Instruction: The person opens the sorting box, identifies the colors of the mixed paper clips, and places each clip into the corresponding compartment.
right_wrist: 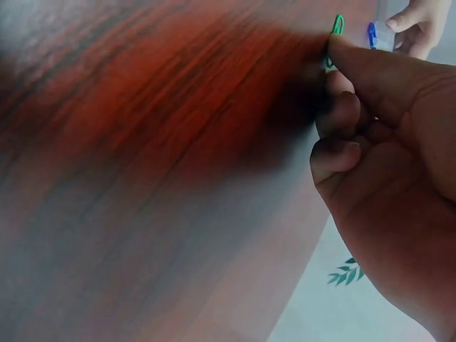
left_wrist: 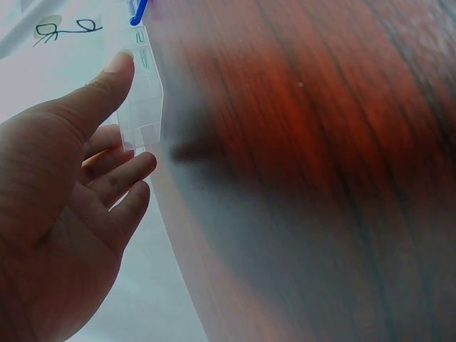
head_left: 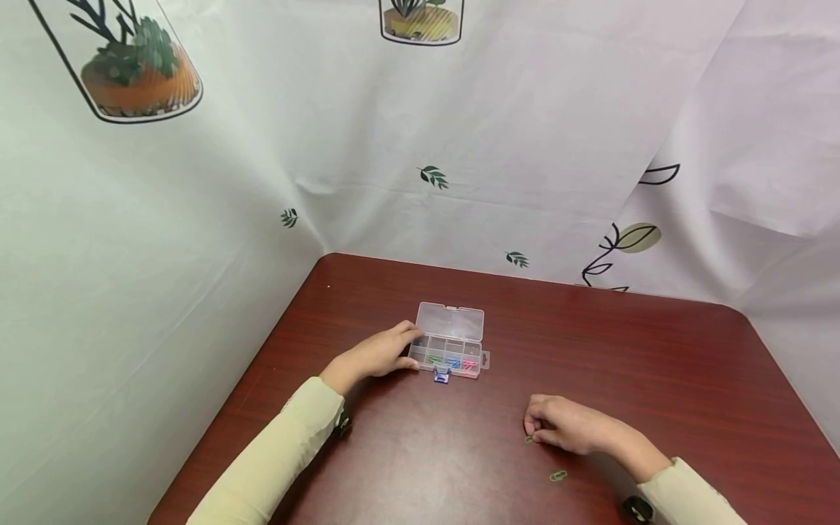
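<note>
A clear plastic compartment box lies on the table with its lid swung back. Green clips, blue clips and pink clips occupy its front compartments. My left hand holds the box's left end, thumb at the front corner and fingers behind. To the right and nearer me, my right hand pinches a green paper clip between thumb and forefinger, low over the table. Another green paper clip lies on the wood just below that hand.
The dark red wooden table has rounded far corners. A white cloth printed with plants hangs along its back and sides. A blue latch sticks out from the box's front, and a hanging tab from its right end.
</note>
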### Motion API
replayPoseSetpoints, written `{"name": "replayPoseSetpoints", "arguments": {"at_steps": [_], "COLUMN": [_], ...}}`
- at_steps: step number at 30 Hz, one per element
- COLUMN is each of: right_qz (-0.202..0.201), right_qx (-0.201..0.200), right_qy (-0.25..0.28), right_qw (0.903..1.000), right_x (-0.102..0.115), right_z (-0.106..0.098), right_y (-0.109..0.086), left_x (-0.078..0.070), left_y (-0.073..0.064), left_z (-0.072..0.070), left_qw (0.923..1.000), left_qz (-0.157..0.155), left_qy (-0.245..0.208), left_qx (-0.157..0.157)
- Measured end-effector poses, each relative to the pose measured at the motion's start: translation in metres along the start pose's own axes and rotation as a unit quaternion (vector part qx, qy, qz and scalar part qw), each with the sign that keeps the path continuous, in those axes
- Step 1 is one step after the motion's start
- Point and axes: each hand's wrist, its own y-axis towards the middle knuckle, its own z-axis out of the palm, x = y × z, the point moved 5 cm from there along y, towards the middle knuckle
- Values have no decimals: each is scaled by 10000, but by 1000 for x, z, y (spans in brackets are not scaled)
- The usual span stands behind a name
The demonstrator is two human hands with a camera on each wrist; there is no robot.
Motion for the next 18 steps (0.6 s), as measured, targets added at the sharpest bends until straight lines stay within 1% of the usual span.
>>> {"name": "replayPoseSetpoints", "arguments": {"at_steps": [5,8,13,18], "right_qz": [109,221,401,606], "right_qx": [81,118,74,55], "right_qy": [6,144,267,243], "right_qw": [9999,9996,9988,9979], "right_x": [2,1,-1,0], "right_z": [-2,-4,-7,-12], "right_y": [1,3,8,15], "left_x": [-1,0,0,-1], "left_y": [0,0,0,0], "left_z": [-1,-1,0,-1], "left_qw": [10000,10000,10000,10000], "left_qz": [5,-3,-2,-22], "left_qy": [-38,-33,-24,-38], "left_qx": [-1,0,-10,-2]}}
